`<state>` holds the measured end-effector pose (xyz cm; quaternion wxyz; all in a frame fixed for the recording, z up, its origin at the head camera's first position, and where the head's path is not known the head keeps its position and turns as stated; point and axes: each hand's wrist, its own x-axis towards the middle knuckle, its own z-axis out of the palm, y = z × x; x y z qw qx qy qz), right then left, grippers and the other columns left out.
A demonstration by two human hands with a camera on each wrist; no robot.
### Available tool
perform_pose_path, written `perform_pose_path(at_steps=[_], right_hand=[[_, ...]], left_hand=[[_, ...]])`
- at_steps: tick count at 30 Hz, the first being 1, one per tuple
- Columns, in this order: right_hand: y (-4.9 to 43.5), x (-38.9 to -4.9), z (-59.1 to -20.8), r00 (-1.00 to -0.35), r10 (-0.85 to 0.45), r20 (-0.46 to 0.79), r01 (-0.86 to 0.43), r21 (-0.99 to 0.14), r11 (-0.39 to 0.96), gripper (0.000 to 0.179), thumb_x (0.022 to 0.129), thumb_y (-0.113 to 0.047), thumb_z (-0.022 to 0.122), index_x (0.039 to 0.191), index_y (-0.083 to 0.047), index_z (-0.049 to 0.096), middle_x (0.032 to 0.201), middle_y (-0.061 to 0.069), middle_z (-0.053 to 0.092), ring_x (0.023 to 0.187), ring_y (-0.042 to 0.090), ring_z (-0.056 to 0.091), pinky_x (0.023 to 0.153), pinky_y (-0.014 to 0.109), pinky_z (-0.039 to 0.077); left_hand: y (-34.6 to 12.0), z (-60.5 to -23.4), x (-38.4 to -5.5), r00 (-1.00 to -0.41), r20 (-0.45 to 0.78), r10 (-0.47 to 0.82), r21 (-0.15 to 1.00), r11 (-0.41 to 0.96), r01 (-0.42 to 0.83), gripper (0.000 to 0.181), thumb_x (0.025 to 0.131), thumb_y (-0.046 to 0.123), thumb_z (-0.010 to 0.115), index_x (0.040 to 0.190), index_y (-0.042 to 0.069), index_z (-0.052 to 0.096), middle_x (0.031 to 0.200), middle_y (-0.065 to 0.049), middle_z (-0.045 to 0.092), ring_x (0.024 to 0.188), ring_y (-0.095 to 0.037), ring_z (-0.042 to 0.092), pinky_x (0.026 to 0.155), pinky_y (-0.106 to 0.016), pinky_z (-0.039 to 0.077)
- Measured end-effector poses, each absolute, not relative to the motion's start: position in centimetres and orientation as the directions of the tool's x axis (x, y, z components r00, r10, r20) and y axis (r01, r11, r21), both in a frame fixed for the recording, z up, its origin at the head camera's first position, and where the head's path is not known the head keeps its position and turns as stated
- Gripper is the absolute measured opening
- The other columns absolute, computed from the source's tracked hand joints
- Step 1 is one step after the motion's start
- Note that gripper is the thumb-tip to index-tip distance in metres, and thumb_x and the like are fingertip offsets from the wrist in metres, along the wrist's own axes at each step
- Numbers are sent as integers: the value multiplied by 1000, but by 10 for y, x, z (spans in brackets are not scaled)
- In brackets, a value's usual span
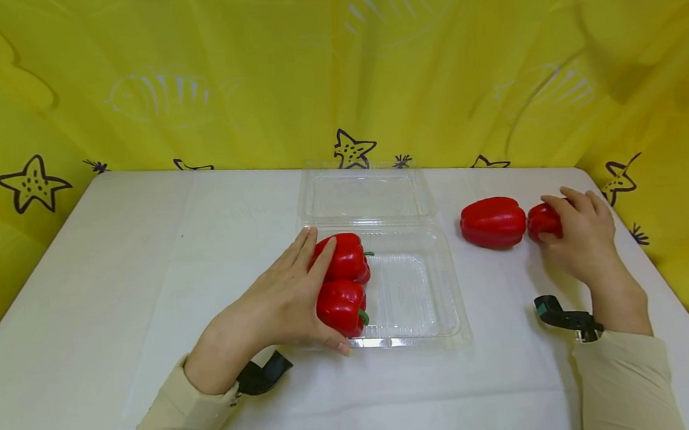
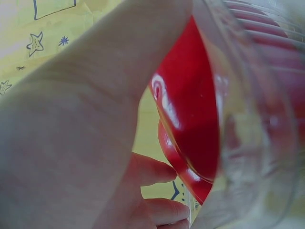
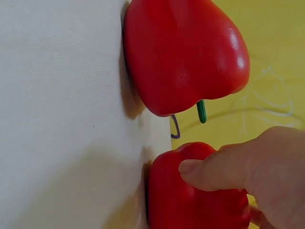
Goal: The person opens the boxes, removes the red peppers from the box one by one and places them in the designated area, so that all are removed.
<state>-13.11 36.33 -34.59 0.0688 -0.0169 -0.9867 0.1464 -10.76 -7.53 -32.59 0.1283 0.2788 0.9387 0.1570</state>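
Observation:
A clear plastic clamshell container (image 1: 401,285) lies on the table with its lid folded back. Two red bell peppers, an upper one (image 1: 348,258) and a lower one (image 1: 339,306), lie side by side in its left part, green stems to the right. My left hand (image 1: 284,297) spreads over the container's left side, fingers nearly straight, thumb by the front rim, touching the peppers. At the right, my right hand (image 1: 583,237) grips another red bell pepper (image 3: 186,205), thumb on its near side and fingers behind. Just left of it lies a red bell pepper (image 1: 494,223).
The open lid (image 1: 367,196) reaches toward the back edge of the white-covered table (image 1: 143,278). A yellow curtain (image 1: 272,72) with fish and starfish prints hangs behind and at both sides. Each wrist carries a black camera mount (image 1: 565,316).

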Motion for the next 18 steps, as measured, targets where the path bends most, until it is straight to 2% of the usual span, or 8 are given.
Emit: perform_pose_path(at_steps=[3,7,18], right_hand=[[361,-131,-345,-989,59,138,16,-295,955,58,81,3,66,135,8,46,144,39,30,139,57,16,114,73,10],[360,-131,-345,-990,66,127,24,-303,953,57,80,4,66,134,8,48,143,38,32,140,56,17,113,73,11],[359,-131,-341,-992,82,95,49,-303,952,56,82,2,64,135,7,47,150,36,29,145,57,4,111,79,0]], left_hand=[[-76,-326,-108,-810,-153,566,363,795,487,135,57,67,84,159,11,16,166,-18,10,155,-36,5,113,-54,39],[-76,-325,-108,-810,-152,567,357,795,490,135,57,68,84,159,10,17,166,-19,10,155,-36,6,113,-54,39],[-76,-325,-107,-810,-152,567,359,795,489,134,58,68,84,159,10,17,166,-19,10,155,-36,5,114,-53,38]])
